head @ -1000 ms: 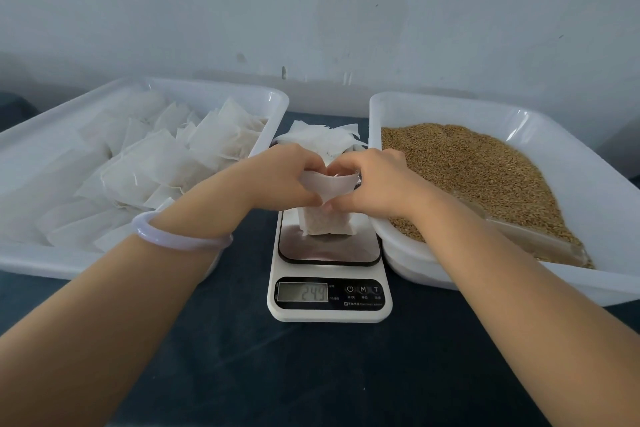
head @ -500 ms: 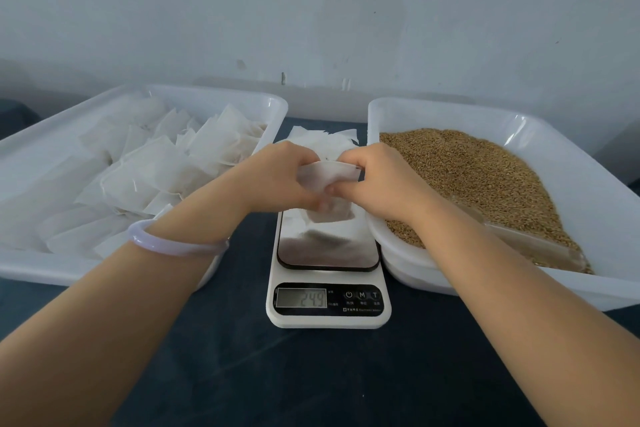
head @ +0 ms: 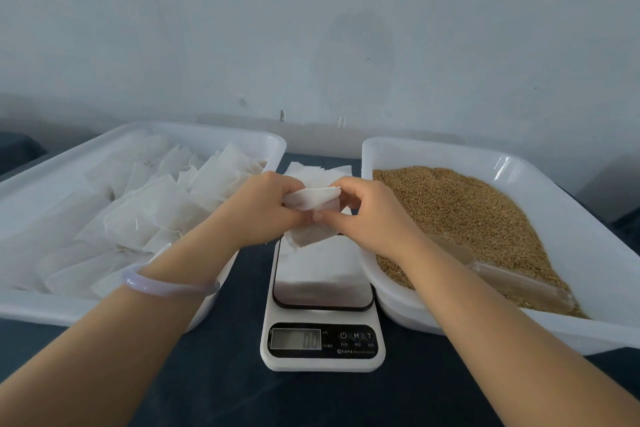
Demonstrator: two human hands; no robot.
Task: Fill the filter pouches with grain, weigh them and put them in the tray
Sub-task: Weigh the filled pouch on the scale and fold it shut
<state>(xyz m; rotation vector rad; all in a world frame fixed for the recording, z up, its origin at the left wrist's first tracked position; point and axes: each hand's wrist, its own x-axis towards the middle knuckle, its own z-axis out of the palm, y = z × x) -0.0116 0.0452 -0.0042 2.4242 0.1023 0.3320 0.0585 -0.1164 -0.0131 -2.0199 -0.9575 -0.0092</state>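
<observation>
- Head view: we see our left hand (head: 266, 206) and right hand (head: 369, 213), fingers curled, both pinching 1 filter pouch (head: 311, 199) just above the scale (head: 322, 291).
- The scale sits between the pouch tray (head: 41, 312) and the grain tray (head: 519, 326).

The light was soft and cool, shadows faint; glare streaked the grain tray's rim (head: 503, 165) at two o'clock, edges bowed.

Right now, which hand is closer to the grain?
Right. The right hand is at the left edge of the grain, gripping the pouch; the left hand grips the pouch's other side, by the left tray.
</observation>
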